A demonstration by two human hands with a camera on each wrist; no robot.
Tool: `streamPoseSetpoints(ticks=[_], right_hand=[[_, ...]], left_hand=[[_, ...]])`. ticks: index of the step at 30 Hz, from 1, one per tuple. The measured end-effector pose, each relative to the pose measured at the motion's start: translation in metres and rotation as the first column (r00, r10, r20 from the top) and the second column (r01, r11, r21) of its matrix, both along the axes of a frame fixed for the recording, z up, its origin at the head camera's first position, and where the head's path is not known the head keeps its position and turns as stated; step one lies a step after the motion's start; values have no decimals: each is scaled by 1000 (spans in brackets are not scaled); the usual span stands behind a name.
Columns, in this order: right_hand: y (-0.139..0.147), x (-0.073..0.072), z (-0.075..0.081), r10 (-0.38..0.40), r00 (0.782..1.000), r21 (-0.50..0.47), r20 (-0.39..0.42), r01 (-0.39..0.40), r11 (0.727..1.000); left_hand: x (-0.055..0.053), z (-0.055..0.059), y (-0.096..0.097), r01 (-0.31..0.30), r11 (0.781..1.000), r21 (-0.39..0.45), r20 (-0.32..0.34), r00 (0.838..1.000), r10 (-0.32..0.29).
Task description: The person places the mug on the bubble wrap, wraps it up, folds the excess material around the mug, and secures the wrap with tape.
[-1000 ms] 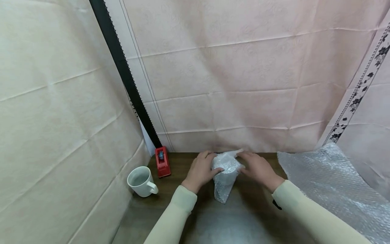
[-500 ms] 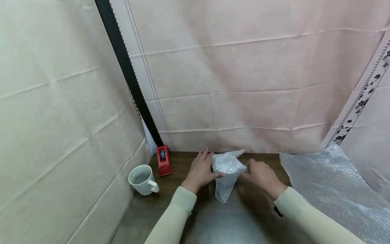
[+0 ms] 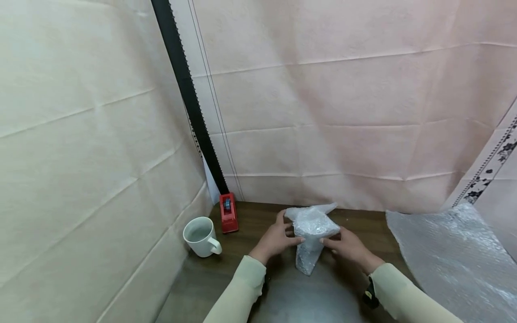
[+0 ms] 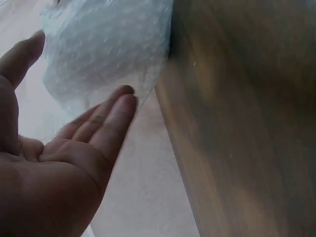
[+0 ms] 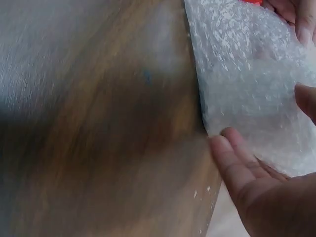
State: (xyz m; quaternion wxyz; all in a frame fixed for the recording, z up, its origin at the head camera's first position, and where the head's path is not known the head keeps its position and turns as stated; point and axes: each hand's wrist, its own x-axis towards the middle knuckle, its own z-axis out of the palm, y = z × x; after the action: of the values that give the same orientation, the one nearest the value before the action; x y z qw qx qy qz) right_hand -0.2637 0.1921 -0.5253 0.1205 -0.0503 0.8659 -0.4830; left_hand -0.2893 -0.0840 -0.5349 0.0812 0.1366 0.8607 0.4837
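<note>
A bundle of bubble wrap stands on the wooden table between both hands, its folded top sticking up and a tapering flap reaching toward me. Whatever it wraps is hidden. At its left side is the left hand, thumb along the near face; in the left wrist view its fingers are straight, right beside the plastic. From the other side the right hand has its thumb near the front of the bundle. Relaxed, nearly straight fingers lie at the edge of the wrap in the right wrist view.
A white mug stands on the left, near the cloth side wall. Behind it lies a red tape dispenser. A large sheet of bubble wrap covers the table's right side. Cloth hangs along the back.
The head view has swung slightly left, shifting everything rightward. The right hand, earlier at the bundle's upper right corner, is now lower beside it, thumb toward the front. The left fingers have shifted slightly.
</note>
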Motion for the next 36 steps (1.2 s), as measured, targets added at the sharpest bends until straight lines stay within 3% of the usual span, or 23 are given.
streamPoseSetpoints(ticks=[4, 17, 25, 36], right_hand=[[-8, -3, -3, -5, 1000, -33, -19, 4, 999], [-39, -24, -20, 55, 998, -188, -10, -56, 981], [-79, -39, -26, 59, 998, -242, -2, -58, 969], [-125, -56, -22, 26, 999, -276, -37, -35, 960]], left_hand=[[2, -2, -1, -23, 999, 35, -13, 1000, 23], [3, -10, -20, -118, 993, 1, -68, 991, 118], [-2, -14, -45, -244, 968, -61, -103, 966, 237], [-16, -8, -75, -320, 946, -56, -130, 942, 311]])
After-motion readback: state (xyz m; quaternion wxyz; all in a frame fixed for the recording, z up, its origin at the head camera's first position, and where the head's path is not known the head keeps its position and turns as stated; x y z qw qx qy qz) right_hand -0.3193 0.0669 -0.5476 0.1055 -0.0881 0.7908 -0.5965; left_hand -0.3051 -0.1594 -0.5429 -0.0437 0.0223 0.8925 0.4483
